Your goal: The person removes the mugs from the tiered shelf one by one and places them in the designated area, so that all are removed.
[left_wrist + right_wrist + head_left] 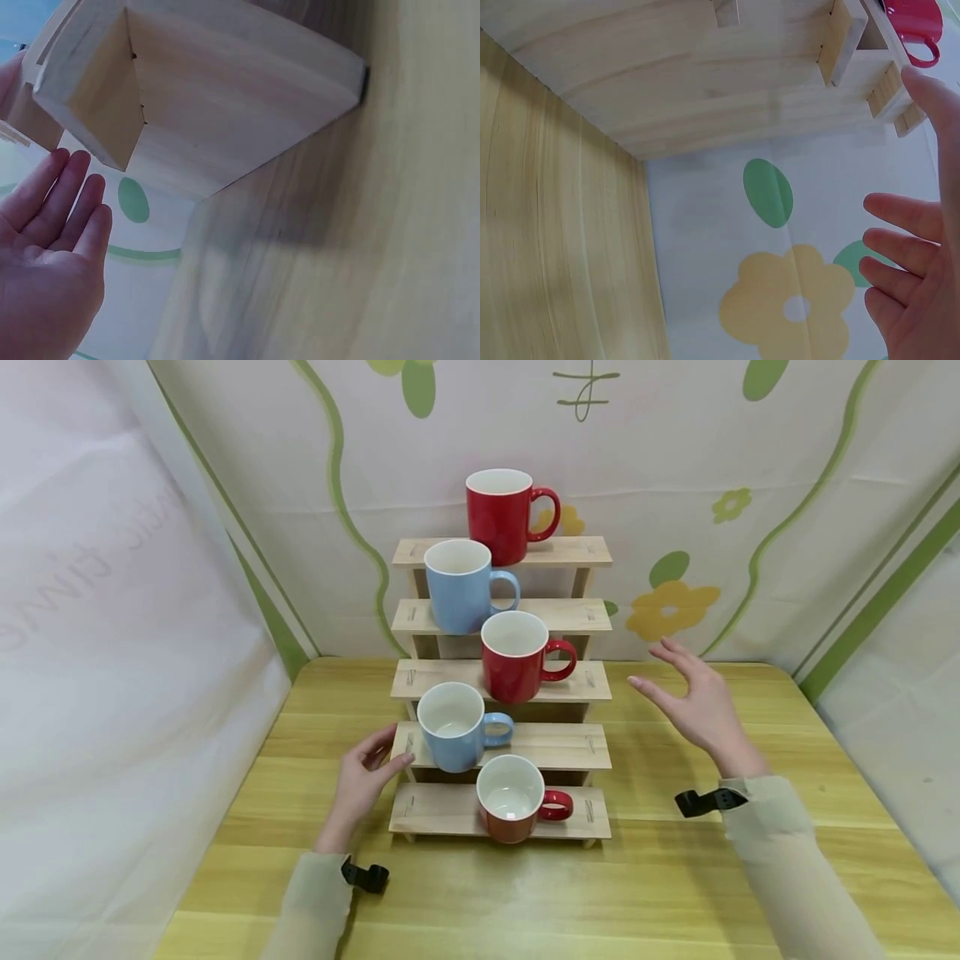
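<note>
A stepped wooden rack (442, 810) stands on the table with one mug per step. From the bottom up come a red mug (510, 802), a light blue mug (453, 727), another red mug (514, 660), a larger light blue mug (459, 589) and, on top, a large red mug (498, 518). All stand upright, handles to the right. My left hand (363, 777) is at the rack's left end by the second step, thumb at the board's edge and fingers nearly straight in the left wrist view. My right hand (701, 706) hovers right of the rack, holding nothing, fingers spread.
The rack and both arms are over a wooden table (675, 877). Behind hangs a white cloth (630, 468) with printed flowers and green lines, and similar cloth (112, 693) closes the left side. Black straps (708, 802) circle the wrists.
</note>
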`<state>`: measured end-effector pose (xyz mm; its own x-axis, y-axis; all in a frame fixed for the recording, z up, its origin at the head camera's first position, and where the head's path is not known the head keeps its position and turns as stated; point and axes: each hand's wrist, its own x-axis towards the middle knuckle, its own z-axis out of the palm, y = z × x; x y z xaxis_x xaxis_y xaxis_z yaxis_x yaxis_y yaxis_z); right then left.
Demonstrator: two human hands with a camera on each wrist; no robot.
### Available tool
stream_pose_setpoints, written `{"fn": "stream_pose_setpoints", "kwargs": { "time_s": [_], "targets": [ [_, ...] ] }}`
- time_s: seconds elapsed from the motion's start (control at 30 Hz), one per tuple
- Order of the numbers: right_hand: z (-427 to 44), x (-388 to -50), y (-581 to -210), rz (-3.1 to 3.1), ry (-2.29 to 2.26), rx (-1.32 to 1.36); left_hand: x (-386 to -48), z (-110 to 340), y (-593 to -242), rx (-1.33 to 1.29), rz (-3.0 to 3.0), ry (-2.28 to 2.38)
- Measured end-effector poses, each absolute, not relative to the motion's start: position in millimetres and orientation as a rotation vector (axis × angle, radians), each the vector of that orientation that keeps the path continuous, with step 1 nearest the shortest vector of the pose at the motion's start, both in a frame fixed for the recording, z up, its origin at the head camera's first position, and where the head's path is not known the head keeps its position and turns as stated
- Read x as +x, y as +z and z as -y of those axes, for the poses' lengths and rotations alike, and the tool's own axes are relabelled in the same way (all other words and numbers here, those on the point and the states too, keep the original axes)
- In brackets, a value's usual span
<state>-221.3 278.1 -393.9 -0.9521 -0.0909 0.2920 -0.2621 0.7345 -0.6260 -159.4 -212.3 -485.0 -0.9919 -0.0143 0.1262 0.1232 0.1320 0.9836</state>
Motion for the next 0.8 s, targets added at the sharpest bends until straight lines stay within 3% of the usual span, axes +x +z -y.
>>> {"fn": "stream_pose_setpoints", "kwargs": {
  "time_s": [0.5,0.8],
  "targets": [
    [-256,-223,-383,2.653,1.079,0.364,-161,209,-489,-0.094,2.215,-2.048],
    [-231,-237,-345,2.443,1.169,0.481,-158,207,-486,-0.072,2.21,-2.049]
  ]
}}
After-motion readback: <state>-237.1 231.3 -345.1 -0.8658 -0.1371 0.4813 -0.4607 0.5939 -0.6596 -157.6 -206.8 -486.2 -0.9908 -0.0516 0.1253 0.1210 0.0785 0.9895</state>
